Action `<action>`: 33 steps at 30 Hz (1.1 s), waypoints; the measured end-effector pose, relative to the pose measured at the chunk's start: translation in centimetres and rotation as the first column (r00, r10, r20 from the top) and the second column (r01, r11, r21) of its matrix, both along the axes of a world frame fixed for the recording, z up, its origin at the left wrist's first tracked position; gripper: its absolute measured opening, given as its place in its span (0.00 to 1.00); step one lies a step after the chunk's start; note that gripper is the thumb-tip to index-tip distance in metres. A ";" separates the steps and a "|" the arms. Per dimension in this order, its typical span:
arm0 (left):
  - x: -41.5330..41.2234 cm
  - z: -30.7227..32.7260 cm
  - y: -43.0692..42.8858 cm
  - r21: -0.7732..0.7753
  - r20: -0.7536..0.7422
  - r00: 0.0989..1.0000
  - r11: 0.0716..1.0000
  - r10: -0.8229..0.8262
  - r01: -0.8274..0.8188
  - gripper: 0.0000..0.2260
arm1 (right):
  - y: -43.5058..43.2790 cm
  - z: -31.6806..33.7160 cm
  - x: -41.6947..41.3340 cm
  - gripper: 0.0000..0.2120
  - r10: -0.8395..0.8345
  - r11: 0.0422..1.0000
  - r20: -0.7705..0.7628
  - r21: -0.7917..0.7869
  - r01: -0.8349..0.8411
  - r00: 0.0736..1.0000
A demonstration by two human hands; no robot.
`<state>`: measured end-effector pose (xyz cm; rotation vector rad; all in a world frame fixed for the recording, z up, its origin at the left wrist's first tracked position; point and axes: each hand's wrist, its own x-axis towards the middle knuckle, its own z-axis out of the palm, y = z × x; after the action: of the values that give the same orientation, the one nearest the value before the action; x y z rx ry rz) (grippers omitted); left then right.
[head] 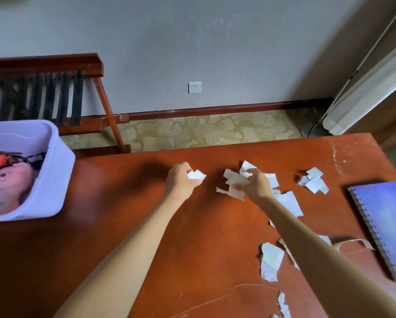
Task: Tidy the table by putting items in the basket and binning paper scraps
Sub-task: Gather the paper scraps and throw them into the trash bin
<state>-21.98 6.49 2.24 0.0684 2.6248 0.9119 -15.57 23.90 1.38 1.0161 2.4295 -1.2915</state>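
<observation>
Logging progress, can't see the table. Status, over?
Left hand grips crumpled scraps. Right hand spread over the middle scrap pile. More loose scraps near the notebook; basket at left; no bin in view.

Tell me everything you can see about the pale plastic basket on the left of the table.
The pale lilac-white plastic basket stands upright on the left end of the red-brown wooden table, cut off by the picture's edge. It is open-topped, with smooth walls, rounded corners and a thick rim. Inside lie a pink plush toy and something orange and black. No hand touches it; the left hand grips white paper scraps to its right.
</observation>
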 end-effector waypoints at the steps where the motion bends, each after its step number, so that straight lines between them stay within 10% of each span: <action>1: 0.2 0.3 0.5 0.033 0.026 1.000 0.999 -0.015 0.014 0.13 | 0.1 0.1 0.1 0.28 0.008 1.000 0.020 0.021 -0.009 1.000; 12: 1.3 0.8 3.2 0.053 0.180 0.938 0.955 -0.296 0.291 0.21 | 1.7 0.3 2.8 0.15 -0.019 1.000 0.035 -0.022 0.020 0.999; 20: 2.7 -0.6 7.5 -0.100 0.070 0.905 0.899 -0.420 0.426 0.16 | 2.4 -0.6 5.6 0.18 0.134 0.952 0.044 0.273 -0.141 0.990; 27: 4.4 -0.9 8.4 -0.140 0.066 0.950 0.939 -0.306 0.313 0.11 | 1.6 -1.1 5.2 0.14 0.021 0.982 -0.028 0.189 -0.015 0.999; 33: 4.5 -0.4 6.3 -0.036 0.115 0.981 0.986 -0.159 0.164 0.18 | 1.2 -0.9 4.9 0.33 0.163 0.974 0.023 0.153 -0.164 0.986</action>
<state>-17.49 12.84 1.87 0.2102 2.4933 0.7781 -10.63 25.06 0.51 0.8340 2.5769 -1.0565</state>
